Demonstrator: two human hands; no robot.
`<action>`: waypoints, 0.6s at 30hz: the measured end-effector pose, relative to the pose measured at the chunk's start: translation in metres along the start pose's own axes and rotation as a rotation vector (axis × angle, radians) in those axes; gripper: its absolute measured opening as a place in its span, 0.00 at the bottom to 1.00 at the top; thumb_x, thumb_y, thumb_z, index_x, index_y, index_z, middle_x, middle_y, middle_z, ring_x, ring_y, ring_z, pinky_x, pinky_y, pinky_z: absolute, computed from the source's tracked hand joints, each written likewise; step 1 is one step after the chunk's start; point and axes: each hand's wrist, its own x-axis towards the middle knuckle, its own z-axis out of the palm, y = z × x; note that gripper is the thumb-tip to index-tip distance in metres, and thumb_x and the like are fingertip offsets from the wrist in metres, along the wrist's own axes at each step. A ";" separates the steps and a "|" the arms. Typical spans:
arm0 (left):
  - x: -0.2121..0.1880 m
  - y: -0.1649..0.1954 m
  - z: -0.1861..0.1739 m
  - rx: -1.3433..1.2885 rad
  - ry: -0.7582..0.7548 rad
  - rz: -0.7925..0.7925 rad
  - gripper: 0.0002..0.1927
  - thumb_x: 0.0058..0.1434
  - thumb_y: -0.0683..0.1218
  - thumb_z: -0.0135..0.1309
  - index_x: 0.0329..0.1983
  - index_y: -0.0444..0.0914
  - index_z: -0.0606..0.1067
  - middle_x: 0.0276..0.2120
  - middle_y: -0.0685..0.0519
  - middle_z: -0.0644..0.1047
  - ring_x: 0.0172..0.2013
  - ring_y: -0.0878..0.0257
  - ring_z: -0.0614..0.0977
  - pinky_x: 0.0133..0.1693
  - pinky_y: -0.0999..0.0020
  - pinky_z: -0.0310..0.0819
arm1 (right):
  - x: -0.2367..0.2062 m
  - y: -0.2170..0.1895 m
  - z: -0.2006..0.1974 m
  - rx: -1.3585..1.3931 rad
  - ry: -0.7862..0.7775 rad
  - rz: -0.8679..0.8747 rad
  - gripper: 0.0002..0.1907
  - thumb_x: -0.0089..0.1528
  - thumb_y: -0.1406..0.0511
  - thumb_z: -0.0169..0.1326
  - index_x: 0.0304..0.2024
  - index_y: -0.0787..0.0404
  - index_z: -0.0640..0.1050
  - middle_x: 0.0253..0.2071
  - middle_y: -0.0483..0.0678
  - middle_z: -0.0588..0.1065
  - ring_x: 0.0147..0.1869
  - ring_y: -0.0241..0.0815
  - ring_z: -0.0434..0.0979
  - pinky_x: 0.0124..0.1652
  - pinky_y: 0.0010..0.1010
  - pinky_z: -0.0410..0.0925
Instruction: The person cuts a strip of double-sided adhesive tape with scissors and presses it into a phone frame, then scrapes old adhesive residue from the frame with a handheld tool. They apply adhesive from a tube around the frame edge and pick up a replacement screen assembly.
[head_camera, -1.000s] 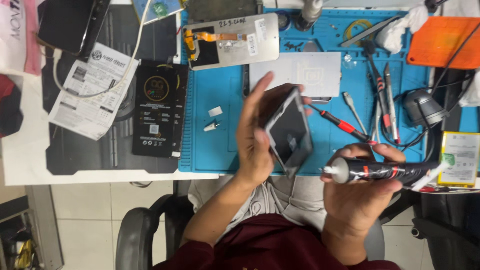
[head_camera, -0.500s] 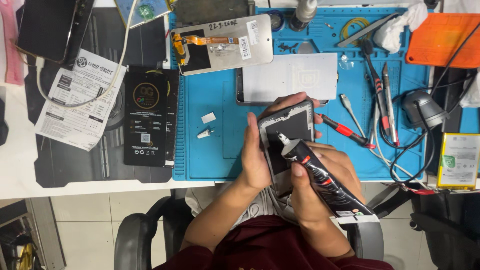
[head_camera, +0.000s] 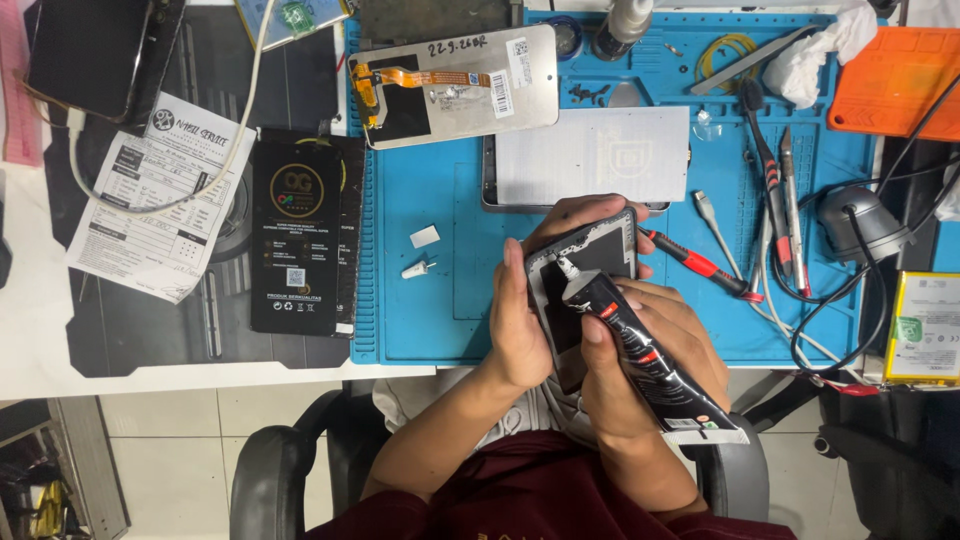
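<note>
Carefully, my left hand (head_camera: 525, 330) gripped the dark rectangular phone frame (head_camera: 580, 290) by its long edges, fingers wrapped behind it, and kept it tilted above the near edge of the blue rubber work mat (head_camera: 420, 300). My right hand (head_camera: 640, 360) was closed around the black soft glue tube with red marks (head_camera: 640, 355), and its thin white nozzle (head_camera: 566, 268) touched the upper left part of the frame.

I judged the frame as light, stiff but thin, so it could bend or crack if squeezed in the middle; the edges were the safe place to hold. The tube looked soft and would give under a thumb, so it was better pressed gently in the middle, not at the flat crimped end.

On the tabletop, a black flat rectangular package with a gold round emblem (head_camera: 297, 235) lay just left of the mat. Beside it, further left, was a white printed paper form (head_camera: 150, 200), tilted, with a white cable (head_camera: 240, 130) crossing it. At the mat's far side lay a silver display panel with an orange flex ribbon (head_camera: 455, 85), carrying white barcode stickers. A yellow-edged white card with a green mark (head_camera: 925, 330) sat at the far right.
</note>
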 end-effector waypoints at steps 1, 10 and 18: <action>0.000 0.000 0.000 0.011 -0.002 0.007 0.41 0.81 0.67 0.23 0.67 0.27 0.67 0.59 0.37 0.73 0.53 0.54 0.76 0.58 0.58 0.77 | 0.000 0.000 0.001 0.002 0.005 -0.005 0.13 0.67 0.68 0.64 0.49 0.66 0.75 0.42 0.57 0.79 0.46 0.50 0.84 0.51 0.34 0.77; 0.000 0.000 0.000 0.006 0.001 0.025 0.40 0.82 0.66 0.23 0.66 0.27 0.68 0.59 0.37 0.73 0.52 0.53 0.77 0.57 0.58 0.77 | 0.000 0.001 0.003 0.015 0.024 -0.024 0.12 0.67 0.70 0.64 0.49 0.67 0.75 0.42 0.58 0.79 0.47 0.50 0.84 0.51 0.34 0.77; 0.000 -0.001 0.000 0.004 0.005 0.025 0.39 0.82 0.65 0.23 0.66 0.28 0.69 0.59 0.38 0.73 0.52 0.53 0.77 0.58 0.57 0.77 | 0.001 0.002 0.003 0.002 0.016 -0.025 0.12 0.67 0.70 0.64 0.49 0.67 0.75 0.42 0.58 0.79 0.47 0.50 0.84 0.52 0.35 0.77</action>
